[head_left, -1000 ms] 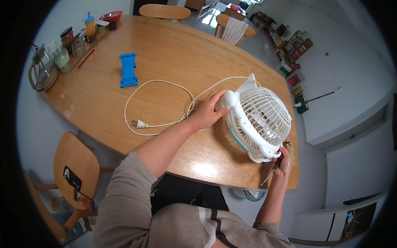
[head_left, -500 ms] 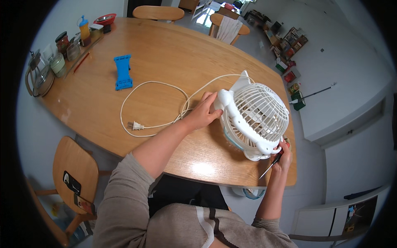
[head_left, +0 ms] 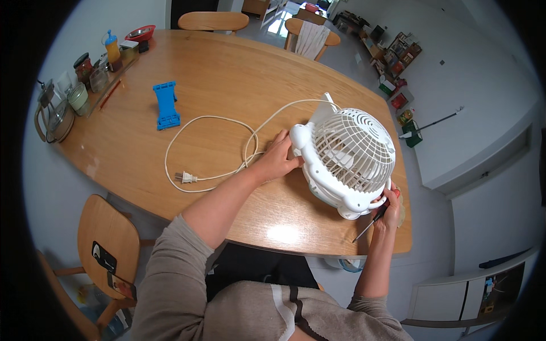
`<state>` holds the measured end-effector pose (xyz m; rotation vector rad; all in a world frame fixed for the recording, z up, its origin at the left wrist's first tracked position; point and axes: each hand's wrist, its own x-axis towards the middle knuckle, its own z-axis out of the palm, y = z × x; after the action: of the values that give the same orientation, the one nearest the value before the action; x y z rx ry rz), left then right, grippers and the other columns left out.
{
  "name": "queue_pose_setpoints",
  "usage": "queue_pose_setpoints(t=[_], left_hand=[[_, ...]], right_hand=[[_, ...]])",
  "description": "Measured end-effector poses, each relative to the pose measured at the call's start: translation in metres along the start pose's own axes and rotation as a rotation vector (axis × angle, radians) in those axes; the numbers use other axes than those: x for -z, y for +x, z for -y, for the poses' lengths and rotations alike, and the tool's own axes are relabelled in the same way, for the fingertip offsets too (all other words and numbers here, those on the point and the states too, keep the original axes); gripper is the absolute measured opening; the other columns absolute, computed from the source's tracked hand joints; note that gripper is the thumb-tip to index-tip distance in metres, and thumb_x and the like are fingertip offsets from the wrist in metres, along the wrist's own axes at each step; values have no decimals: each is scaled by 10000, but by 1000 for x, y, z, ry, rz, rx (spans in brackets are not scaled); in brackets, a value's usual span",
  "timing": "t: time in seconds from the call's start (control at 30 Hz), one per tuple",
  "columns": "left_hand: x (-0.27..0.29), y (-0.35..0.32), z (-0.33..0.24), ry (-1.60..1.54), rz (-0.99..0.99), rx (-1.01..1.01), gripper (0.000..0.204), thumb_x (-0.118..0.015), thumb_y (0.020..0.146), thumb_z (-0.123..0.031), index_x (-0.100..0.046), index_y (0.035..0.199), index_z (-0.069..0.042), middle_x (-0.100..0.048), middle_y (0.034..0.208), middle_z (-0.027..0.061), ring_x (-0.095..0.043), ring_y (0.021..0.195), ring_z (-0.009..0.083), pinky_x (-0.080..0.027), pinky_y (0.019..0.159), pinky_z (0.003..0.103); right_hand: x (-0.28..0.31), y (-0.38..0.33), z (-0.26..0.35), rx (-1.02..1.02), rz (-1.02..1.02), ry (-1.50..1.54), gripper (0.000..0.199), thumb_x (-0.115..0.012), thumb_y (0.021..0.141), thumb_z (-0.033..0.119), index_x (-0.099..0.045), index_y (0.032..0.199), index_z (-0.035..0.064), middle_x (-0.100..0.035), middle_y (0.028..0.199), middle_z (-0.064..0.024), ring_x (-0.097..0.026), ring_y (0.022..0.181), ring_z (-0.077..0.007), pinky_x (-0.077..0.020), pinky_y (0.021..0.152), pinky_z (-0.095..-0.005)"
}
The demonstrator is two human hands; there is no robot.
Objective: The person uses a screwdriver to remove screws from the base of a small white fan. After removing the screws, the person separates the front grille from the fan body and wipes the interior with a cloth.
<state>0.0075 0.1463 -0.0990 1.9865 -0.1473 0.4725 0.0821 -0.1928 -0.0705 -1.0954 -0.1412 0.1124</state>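
A white electric fan (head_left: 352, 156) with a round slatted cage is held tilted at the right side of the table, its caged back turned up. My left hand (head_left: 280, 158) grips the rounded edge at its left; some of the fingers are hidden behind the rim. At the fan's lower right, my right hand (head_left: 390, 209) is closed round a screwdriver (head_left: 364, 232) with a dark and red handle, its shaft pointing down and left. That same hand touches the fan's rim. From the fan a white cord (head_left: 250, 122) loops across the table to a plug (head_left: 186, 177).
On the wooden table (head_left: 227, 74) lies a blue plastic piece (head_left: 167, 105). Jars, a sauce bottle (head_left: 112, 50), a glass kettle (head_left: 57, 113) and a red bowl (head_left: 141, 33) line the left edge. A chair (head_left: 108, 244) with phones on it stands at the near left.
The fan has tilted, so more of the cage's round back faces up. Both hands keep their hold, and the screwdriver stays in my right hand. The view has shifted slightly.
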Motion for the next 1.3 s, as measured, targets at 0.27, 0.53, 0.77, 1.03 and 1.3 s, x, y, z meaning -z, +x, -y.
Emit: queue_pose_setpoints(t=[0.27, 0.53, 0.77, 1.03, 1.3], left_hand=[[-3, -1, 5, 138, -85, -52, 618, -684, 895, -314, -449, 1426, -100, -457, 1397, 111, -383, 1309, 299, -249, 1106, 457], [2, 5, 15, 142, -217, -159, 532, -699, 871, -304, -534, 1320, -73, -499, 1329, 117, -408, 1260, 319, -296, 1062, 472], [37, 14, 21, 130, -382, -89, 481, -709, 853, -183, -556, 1287, -45, -530, 1284, 155, -487, 1197, 344, -380, 1038, 441], [96, 31, 68, -156, -687, 22, 414, -651, 867, -97, -571, 1263, -4, -597, 1218, 175, -562, 1157, 307, -428, 1003, 396], [147, 22, 70, -277, -887, 329, 375, -612, 884, -73, -585, 1249, 4, -656, 1177, 143, -612, 1092, 237, -457, 940, 352]], right_hand=[[-8, -2, 4, 22, -21, -13, 432, -507, 901, 53, -484, 1321, -49, -663, 888, -90, -609, 583, -123, -516, 498, -228], [-27, 7, 21, 69, 39, -253, 425, -520, 911, 114, -506, 1302, -51, -636, 778, -33, -581, 575, -83, -479, 479, -210], [-69, 61, 22, -34, 144, -313, 404, -539, 901, 96, -508, 1282, -33, -664, 806, -68, -648, 612, -122, -497, 487, -224], [-161, 161, -26, -227, 290, -377, 89, -583, 883, 45, -591, 956, -4, -666, 817, -112, -671, 679, -188, -587, 604, -311], [-250, 205, -82, -387, 362, -456, 33, -597, 848, 19, -612, 840, -9, -672, 788, -126, -673, 653, -199, -584, 601, -294]])
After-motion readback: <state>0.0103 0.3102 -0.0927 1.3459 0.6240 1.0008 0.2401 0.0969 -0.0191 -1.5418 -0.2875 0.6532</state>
